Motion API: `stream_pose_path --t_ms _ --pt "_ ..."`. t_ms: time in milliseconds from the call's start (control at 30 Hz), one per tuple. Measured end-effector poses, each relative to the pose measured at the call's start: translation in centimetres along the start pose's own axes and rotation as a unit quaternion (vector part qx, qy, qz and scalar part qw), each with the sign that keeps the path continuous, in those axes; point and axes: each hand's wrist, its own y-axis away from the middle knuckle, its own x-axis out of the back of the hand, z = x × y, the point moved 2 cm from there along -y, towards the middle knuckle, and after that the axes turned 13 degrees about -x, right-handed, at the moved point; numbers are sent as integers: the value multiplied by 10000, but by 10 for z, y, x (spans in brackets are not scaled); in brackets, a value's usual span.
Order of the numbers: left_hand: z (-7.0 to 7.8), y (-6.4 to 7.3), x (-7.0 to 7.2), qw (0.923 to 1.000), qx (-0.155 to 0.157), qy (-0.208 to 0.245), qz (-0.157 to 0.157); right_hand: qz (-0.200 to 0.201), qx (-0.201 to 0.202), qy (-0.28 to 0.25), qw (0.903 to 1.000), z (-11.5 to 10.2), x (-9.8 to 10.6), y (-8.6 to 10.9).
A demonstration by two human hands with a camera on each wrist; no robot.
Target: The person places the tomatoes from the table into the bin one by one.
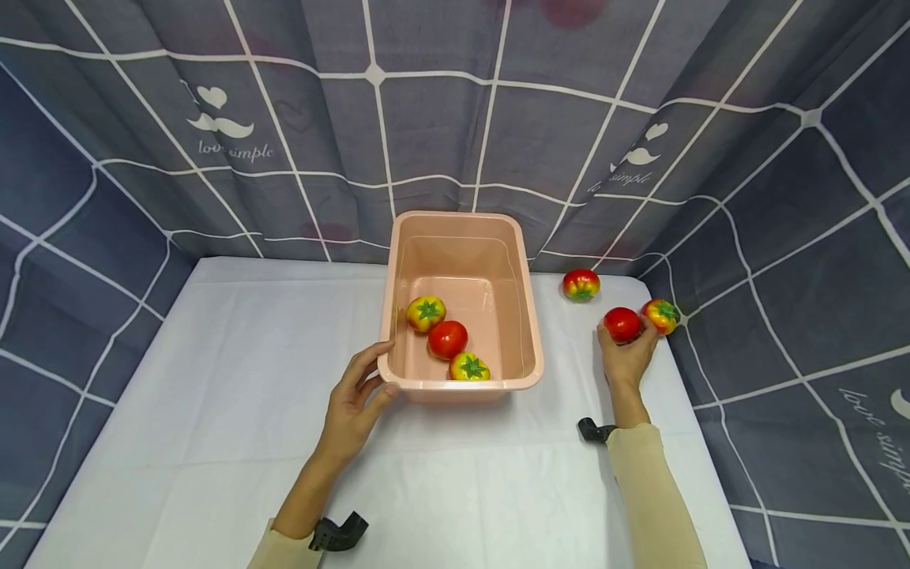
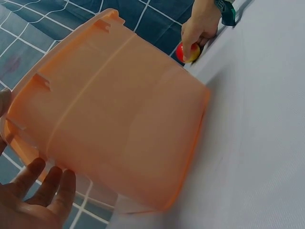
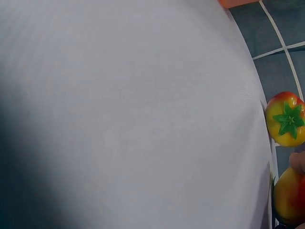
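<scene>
A pink plastic basin (image 1: 465, 387) stands on the white table with three toy tomatoes inside: a yellow-red one (image 1: 426, 314), a red one (image 1: 448, 340) and another yellow-red one (image 1: 470, 366). My left hand (image 1: 355, 407) grips the basin's near left corner, thumb on the front side and fingers at the left rim. At the table's right side my right hand (image 1: 629, 362) holds a red tomato (image 1: 622, 324) between thumb and fingers. Just right of it lies a yellow-red tomato (image 1: 663, 315). In the right wrist view the held tomato (image 3: 290, 196) shows only partly.
Another red-yellow tomato (image 1: 580, 284) lies near the back right of the white table (image 1: 235, 379). Grey checked curtains (image 1: 441, 126) enclose the back and both sides. A black wrist-camera mount (image 1: 340, 532) sits on the left wrist, another (image 1: 596, 431) on the right.
</scene>
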Motion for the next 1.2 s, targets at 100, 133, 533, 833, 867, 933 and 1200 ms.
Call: stream_pose_path --t_ms 100,133,533,833,867,933,1200 --pt "0 0 0 10000 -5 15 0 23 7 -9 10000 0 0 0" --pt "0 0 0 10000 5 15 1 29 6 -12 10000 1 1 0" --pt "0 -1 -1 9999 105 -17 21 92 -67 -187 9998 -4 9 10" --pt "-1 -1 -1 10000 76 -3 37 80 169 -499 9986 -19 18 34" --pt "-1 -2 -1 10000 81 -1 36 80 219 -507 9984 -21 20 38" --pt "-2 -2 -1 9999 97 5 48 53 331 -517 9981 -23 22 45" --pt "-3 0 0 10000 16 34 49 21 754 -605 9953 -33 29 75"
